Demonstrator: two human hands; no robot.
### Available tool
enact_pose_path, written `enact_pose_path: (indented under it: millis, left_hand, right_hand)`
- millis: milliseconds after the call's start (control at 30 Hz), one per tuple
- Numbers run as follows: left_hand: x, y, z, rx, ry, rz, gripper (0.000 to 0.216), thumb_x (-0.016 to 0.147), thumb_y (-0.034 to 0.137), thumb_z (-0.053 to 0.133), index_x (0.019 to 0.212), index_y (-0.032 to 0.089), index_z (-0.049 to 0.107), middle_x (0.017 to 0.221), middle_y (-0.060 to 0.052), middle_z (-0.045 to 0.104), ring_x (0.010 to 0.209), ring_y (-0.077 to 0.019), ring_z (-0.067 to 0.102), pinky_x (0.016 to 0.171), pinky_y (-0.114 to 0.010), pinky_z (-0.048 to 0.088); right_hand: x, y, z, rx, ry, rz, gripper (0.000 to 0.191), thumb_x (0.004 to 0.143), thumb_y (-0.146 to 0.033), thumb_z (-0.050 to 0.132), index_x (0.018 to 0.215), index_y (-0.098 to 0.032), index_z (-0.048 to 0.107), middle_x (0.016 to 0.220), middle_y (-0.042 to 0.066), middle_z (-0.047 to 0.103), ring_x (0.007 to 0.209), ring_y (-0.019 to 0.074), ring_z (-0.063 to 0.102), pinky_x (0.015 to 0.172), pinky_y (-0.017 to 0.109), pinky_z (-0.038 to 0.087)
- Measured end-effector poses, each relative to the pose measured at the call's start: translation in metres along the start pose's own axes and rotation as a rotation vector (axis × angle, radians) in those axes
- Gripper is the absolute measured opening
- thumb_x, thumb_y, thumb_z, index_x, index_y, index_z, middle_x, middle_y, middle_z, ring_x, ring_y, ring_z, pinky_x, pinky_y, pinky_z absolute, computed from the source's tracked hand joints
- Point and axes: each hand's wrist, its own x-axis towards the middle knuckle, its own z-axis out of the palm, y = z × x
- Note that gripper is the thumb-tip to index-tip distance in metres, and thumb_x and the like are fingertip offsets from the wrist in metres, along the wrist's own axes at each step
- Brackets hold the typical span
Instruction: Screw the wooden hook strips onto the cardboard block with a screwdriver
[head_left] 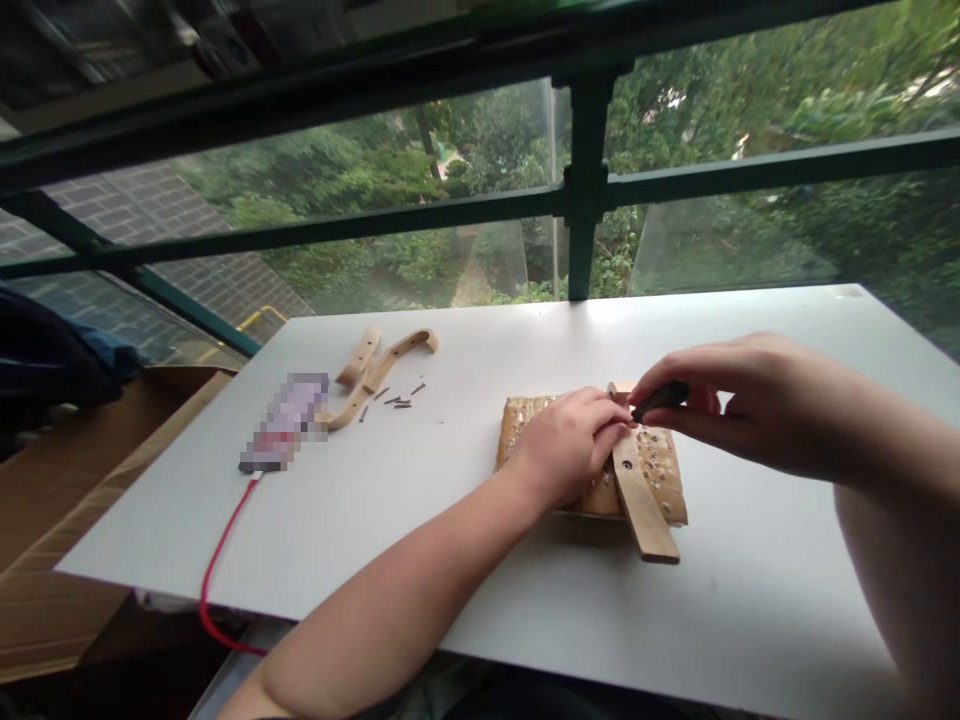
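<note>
A curved wooden strip (645, 510) with a screw in one of its holes lies across a tan, rough-surfaced block (667, 470) dotted with pale marks. My left hand (562, 440) rests over the block, its fingers closed at the upper part of the strip. What lies under those fingertips is hidden. My right hand (712, 390) grips a short dark-handled tool (661, 400), which looks like a screwdriver. Its tip points down at the strip, close beside my left fingertips.
Further left on the white table (465, 590) lie curved wooden pieces (401, 350) with several loose screws (401, 403). A phone (289, 420) has a red cable (217, 560) running off the front edge. Beside the table stands a cardboard box (97, 480); green-framed windows are behind.
</note>
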Motion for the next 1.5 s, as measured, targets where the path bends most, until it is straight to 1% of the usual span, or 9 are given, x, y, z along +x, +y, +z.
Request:
enact_pose_path:
  millis: [100, 267, 400, 500, 567, 833, 1100, 1367, 1500]
  left_hand:
    - [-0.001, 0.001, -0.001, 0.002, -0.006, -0.018, 0.016, 0.096, 0.032, 0.057, 0.105, 0.024, 0.067, 0.111, -0.001, 0.068, 0.105, -0.0194, 0.063, 0.091, -0.031, 0.051]
    - [0.001, 0.001, -0.002, -0.013, -0.006, -0.074, 0.013, 0.095, 0.029, 0.057, 0.101, 0.022, 0.066, 0.101, -0.002, 0.069, 0.098, -0.0192, 0.064, 0.086, -0.031, 0.052]
    - [0.003, 0.002, -0.003, -0.025, 0.012, -0.061, 0.012, 0.096, 0.027, 0.056, 0.098, 0.023, 0.067, 0.102, -0.001, 0.069, 0.099, -0.0188, 0.064, 0.088, -0.031, 0.051]
    - [0.003, 0.002, -0.003, -0.009, 0.009, -0.043, 0.013, 0.096, 0.027, 0.056, 0.093, 0.023, 0.068, 0.104, -0.002, 0.069, 0.100, -0.0189, 0.063, 0.089, -0.031, 0.051]
    - [0.003, 0.002, -0.002, 0.003, 0.001, -0.046, 0.014, 0.097, 0.028, 0.055, 0.093, 0.023, 0.068, 0.103, -0.002, 0.069, 0.100, -0.0192, 0.063, 0.089, -0.031, 0.051]
    - [0.000, 0.002, -0.004, 0.021, -0.005, -0.045, 0.022, 0.095, 0.014, 0.045, 0.098, 0.020, 0.066, 0.106, -0.003, 0.068, 0.100, -0.0186, 0.063, 0.089, -0.031, 0.051]
    - [0.000, 0.001, -0.005, -0.021, 0.044, -0.056, 0.031, 0.084, 0.002, 0.044, 0.098, 0.018, 0.066, 0.101, -0.004, 0.069, 0.096, -0.0180, 0.063, 0.090, -0.030, 0.051]
    - [-0.001, 0.004, -0.004, 0.039, 0.070, -0.053, 0.014, 0.094, 0.030, 0.056, 0.091, 0.019, 0.064, 0.086, -0.002, 0.066, 0.083, -0.0178, 0.062, 0.073, -0.028, 0.048]
    - [0.002, 0.001, -0.005, 0.001, 0.094, -0.039, 0.016, 0.096, 0.029, 0.056, 0.092, 0.020, 0.068, 0.087, -0.001, 0.069, 0.083, -0.0162, 0.063, 0.075, -0.026, 0.048]
  right_hand:
    - [0.005, -0.004, 0.006, -0.033, 0.074, 0.022, 0.021, 0.084, -0.044, 0.069, 0.080, -0.024, 0.070, 0.051, -0.005, 0.050, 0.045, 0.0097, 0.042, 0.048, 0.025, 0.036]
    - [0.011, -0.008, 0.018, -0.107, 0.186, 0.039, 0.036, 0.082, -0.039, 0.069, 0.061, -0.021, 0.047, 0.050, -0.005, 0.045, 0.047, 0.0090, 0.036, 0.046, 0.024, 0.029]
    - [0.009, -0.010, 0.011, 0.072, 0.132, 0.001, 0.016, 0.081, -0.032, 0.070, 0.088, -0.020, 0.062, 0.069, -0.001, 0.062, 0.057, 0.0127, 0.052, 0.055, 0.027, 0.043]
    - [0.005, -0.007, 0.000, 0.227, -0.001, -0.087, 0.031, 0.083, -0.014, 0.062, 0.113, -0.021, 0.064, 0.098, 0.004, 0.071, 0.078, 0.0161, 0.065, 0.072, 0.029, 0.052]
    - [0.002, -0.004, -0.005, 0.213, -0.041, -0.102, 0.038, 0.084, -0.009, 0.057, 0.117, -0.024, 0.065, 0.101, 0.003, 0.073, 0.083, 0.0161, 0.067, 0.075, 0.028, 0.053]
    - [0.004, -0.003, -0.007, 0.052, 0.061, -0.017, 0.015, 0.086, -0.027, 0.067, 0.099, -0.021, 0.071, 0.076, -0.001, 0.072, 0.060, 0.0108, 0.061, 0.060, 0.025, 0.048]
    - [0.009, -0.008, 0.001, -0.014, 0.174, 0.052, 0.011, 0.081, -0.026, 0.069, 0.079, -0.020, 0.060, 0.064, -0.003, 0.058, 0.056, 0.0102, 0.050, 0.057, 0.025, 0.038]
    - [0.013, -0.021, 0.015, -0.068, 0.217, 0.069, 0.033, 0.080, -0.031, 0.069, 0.068, -0.021, 0.040, 0.058, -0.005, 0.048, 0.052, 0.0082, 0.039, 0.051, 0.024, 0.027]
    - [0.013, -0.020, 0.016, -0.005, 0.235, 0.031, 0.021, 0.082, -0.033, 0.069, 0.079, -0.019, 0.054, 0.070, -0.002, 0.059, 0.056, 0.0092, 0.047, 0.055, 0.024, 0.035]
